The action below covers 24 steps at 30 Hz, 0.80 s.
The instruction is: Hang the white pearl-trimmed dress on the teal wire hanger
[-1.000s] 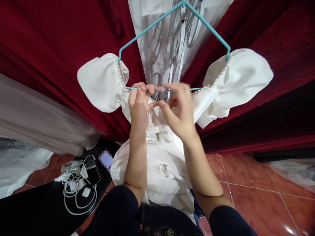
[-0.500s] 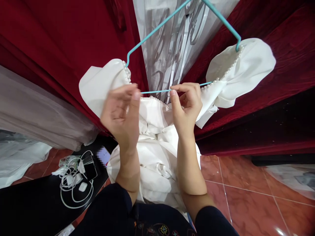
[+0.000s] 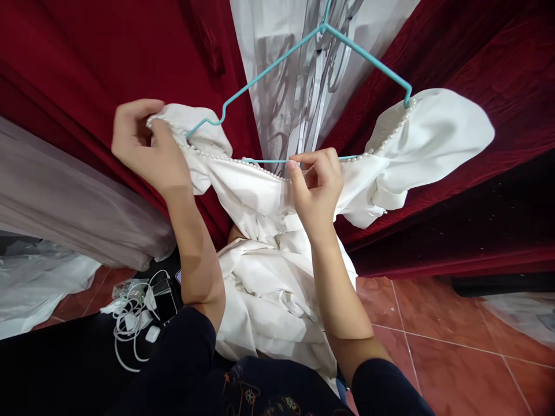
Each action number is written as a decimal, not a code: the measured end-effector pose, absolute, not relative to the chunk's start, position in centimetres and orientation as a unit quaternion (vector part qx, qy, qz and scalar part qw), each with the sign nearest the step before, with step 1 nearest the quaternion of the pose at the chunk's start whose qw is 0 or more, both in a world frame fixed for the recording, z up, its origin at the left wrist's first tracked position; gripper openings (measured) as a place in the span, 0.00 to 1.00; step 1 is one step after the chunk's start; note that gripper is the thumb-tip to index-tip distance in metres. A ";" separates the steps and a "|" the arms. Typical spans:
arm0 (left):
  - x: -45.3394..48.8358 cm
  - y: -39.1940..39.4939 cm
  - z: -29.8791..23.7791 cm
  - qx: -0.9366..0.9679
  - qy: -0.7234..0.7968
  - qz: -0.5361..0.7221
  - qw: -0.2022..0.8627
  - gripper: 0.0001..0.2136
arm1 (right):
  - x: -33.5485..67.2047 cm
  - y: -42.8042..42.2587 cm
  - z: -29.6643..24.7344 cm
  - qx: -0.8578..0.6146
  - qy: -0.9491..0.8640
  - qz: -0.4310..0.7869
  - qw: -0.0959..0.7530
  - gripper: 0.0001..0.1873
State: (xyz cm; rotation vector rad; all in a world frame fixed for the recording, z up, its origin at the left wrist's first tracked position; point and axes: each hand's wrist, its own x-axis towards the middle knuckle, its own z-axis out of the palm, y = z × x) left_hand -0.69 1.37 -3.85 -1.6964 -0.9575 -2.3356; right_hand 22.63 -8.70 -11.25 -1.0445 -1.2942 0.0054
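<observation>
A white dress (image 3: 255, 196) with a pearl-trimmed neckline hangs on a teal hanger (image 3: 368, 58), its skirt gathered in folds below. My left hand (image 3: 145, 147) pinches the pearl edge of the dress's left puff sleeve, pulled outward past the hanger's end. With thumb and forefinger, my right hand (image 3: 318, 185) grips the hanger's bottom bar near its middle, just above the neckline. The right puff sleeve (image 3: 451, 133) sits over the hanger's other end.
Dark red curtains (image 3: 121, 52) and sheer white fabric (image 3: 277, 63) hang behind. At lower left a black surface (image 3: 52, 370) bears a coiled white cable (image 3: 125, 323) and a phone (image 3: 165, 305). Red tiles (image 3: 451, 352) cover the floor at right.
My left hand has moved left from the bar to the left sleeve, drawing its pearl edge outward. The hanger has shifted down and left a little; my right hand keeps its pinch.
</observation>
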 end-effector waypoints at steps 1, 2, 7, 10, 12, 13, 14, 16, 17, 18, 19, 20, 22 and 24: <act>-1.6 1.6 -4.3 -0.543 -0.325 -0.773 0.049 0.04 | 22.7 -8.8 -11.2 -0.467 -0.575 0.007 0.672 0.09; -2.4 1.8 -5.1 -0.526 -0.336 -0.780 0.040 0.05 | 22.8 -8.9 -11.1 -0.469 -0.574 0.012 0.672 0.10; -1.4 -0.3 -11.2 -0.516 -0.361 -0.768 -0.120 0.11 | 22.7 -9.3 -11.2 -0.459 -0.561 0.029 0.688 0.08; 2.5 -2.9 -13.2 -0.554 -0.368 -0.695 -0.272 0.15 | 22.1 -9.0 -11.2 -0.456 -0.556 0.027 0.694 0.08; 5.5 -4.4 -13.1 -0.572 -0.336 -0.667 -0.340 0.17 | 21.6 -8.9 -11.0 -0.458 -0.555 0.024 0.694 0.07; 6.9 -5.0 -12.7 -0.572 -0.313 -0.664 -0.365 0.17 | 21.5 -8.9 -10.9 -0.457 -0.554 0.021 0.695 0.07; 8.1 -5.4 -12.1 -0.567 -0.290 -0.670 -0.381 0.17 | 21.4 -9.0 -10.8 -0.457 -0.555 0.018 0.695 0.07; 9.9 -5.7 -11.1 -0.552 -0.256 -0.698 -0.378 0.17 | 21.6 -9.4 -10.6 -0.457 -0.567 0.018 0.684 0.07; 10.5 -5.6 -10.8 -0.548 -0.245 -0.710 -0.369 0.17 | 21.9 -9.6 -10.5 -0.459 -0.580 0.020 0.673 0.08; 10.8 -5.5 -10.6 -0.547 -0.239 -0.718 -0.359 0.17 | 22.3 -9.9 -10.4 -0.461 -0.589 0.015 0.663 0.08; 10.9 -5.4 -10.5 -0.549 -0.238 -0.721 -0.350 0.17 | 22.9 -10.0 -10.4 -0.465 -0.591 0.001 0.660 0.09; 10.9 -5.2 -10.5 -0.552 -0.242 -0.721 -0.341 0.17 | 23.7 -10.1 -10.3 -0.470 -0.578 -0.027 0.667 0.09; 10.6 -5.0 -10.6 -0.561 -0.259 -0.717 -0.322 0.17 | 25.8 -9.8 -10.1 -0.479 -0.515 -0.108 0.703 0.08; 10.1 -5.0 -10.6 -0.569 -0.279 -0.710 -0.308 0.18 | 28.2 -9.0 -9.5 -0.488 -0.447 -0.180 0.728 0.13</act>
